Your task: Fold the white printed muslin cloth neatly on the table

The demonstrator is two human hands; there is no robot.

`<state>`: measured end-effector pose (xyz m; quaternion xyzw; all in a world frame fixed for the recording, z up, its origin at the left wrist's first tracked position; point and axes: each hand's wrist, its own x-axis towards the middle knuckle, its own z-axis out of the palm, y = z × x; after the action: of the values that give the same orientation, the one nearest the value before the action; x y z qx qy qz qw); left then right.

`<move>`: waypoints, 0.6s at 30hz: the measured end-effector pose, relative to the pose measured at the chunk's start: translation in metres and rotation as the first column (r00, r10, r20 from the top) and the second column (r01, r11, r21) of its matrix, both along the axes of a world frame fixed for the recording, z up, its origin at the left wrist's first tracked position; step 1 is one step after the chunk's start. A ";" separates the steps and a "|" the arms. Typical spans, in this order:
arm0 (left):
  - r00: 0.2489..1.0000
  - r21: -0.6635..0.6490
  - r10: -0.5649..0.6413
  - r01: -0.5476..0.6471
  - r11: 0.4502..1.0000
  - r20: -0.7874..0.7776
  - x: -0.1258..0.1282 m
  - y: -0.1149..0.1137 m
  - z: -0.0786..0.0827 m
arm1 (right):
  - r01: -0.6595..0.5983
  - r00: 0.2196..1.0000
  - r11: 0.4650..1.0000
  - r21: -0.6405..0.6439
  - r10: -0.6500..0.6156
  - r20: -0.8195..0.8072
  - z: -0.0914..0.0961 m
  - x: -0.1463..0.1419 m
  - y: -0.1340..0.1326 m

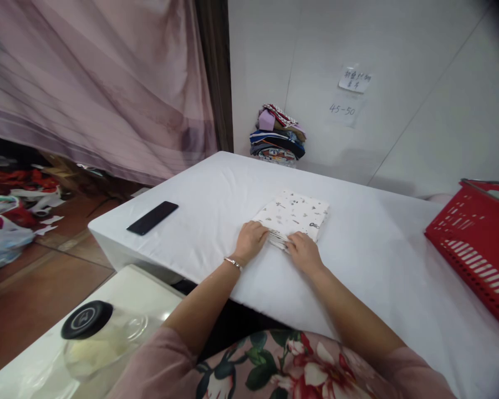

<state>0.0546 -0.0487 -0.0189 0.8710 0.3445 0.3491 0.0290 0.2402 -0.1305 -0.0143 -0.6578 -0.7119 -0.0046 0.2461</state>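
Left hand (249,239) lies flat, fingers together, on the near edge of the folded spotted cloth (294,217); right hand (303,250) pinches that edge beside it; cloth sits mid-bench (370,249); black phone (152,217) left, red basket (478,244) right.
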 end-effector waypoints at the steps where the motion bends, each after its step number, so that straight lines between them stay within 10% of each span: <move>1: 0.998 -0.019 0.043 -0.042 0.999 0.037 -0.004 0.001 0.000 | 0.004 1.000 1.000 -0.009 -0.004 -0.017 0.000 0.001 0.000; 18: 0.981 0.071 0.011 0.003 0.997 -0.192 -0.001 -0.002 -0.001 | 0.011 1.000 0.998 -0.056 -0.011 0.004 0.004 0.001 -0.001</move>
<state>0.0536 -0.0510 -0.0202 0.9004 0.3349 0.2756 -0.0359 0.2410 -0.1316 -0.0106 -0.6684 -0.7085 0.0126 0.2260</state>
